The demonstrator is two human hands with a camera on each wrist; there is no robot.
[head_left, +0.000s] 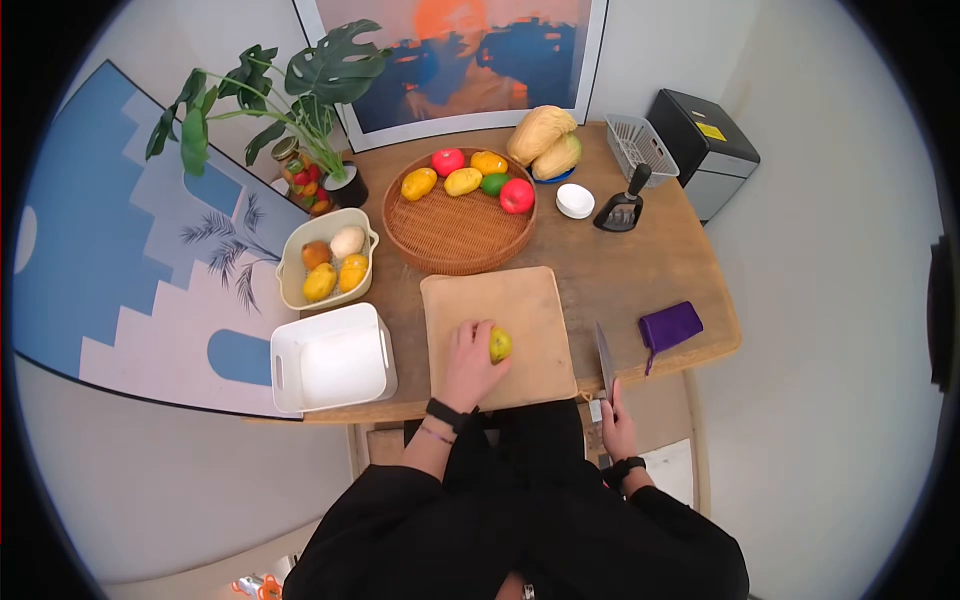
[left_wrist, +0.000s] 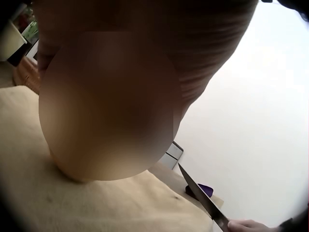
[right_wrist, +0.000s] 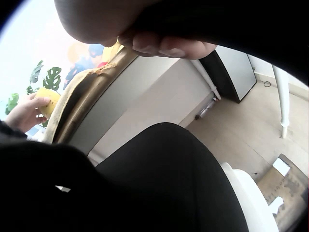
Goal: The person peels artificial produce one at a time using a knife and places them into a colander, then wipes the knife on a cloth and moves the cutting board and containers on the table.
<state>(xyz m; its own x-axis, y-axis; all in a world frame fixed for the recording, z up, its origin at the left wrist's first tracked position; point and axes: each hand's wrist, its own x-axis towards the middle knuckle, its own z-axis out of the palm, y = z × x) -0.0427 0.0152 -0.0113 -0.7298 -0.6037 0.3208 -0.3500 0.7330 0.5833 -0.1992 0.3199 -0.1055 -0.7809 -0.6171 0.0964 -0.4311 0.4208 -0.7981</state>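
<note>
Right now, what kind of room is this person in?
Probably a kitchen or dining corner at home: a wooden table holds a cutting board, a woven tray of fruit and a knife in the right hand.

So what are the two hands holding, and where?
Left hand grips the yellow-green fruit round its side; right hand holds the knife by its handle.

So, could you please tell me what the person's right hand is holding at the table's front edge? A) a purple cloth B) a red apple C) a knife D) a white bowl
C: the right hand grips the handle of the knife, whose blade lies beside the cutting board, while the left hand holds a yellow-green fruit.
</note>
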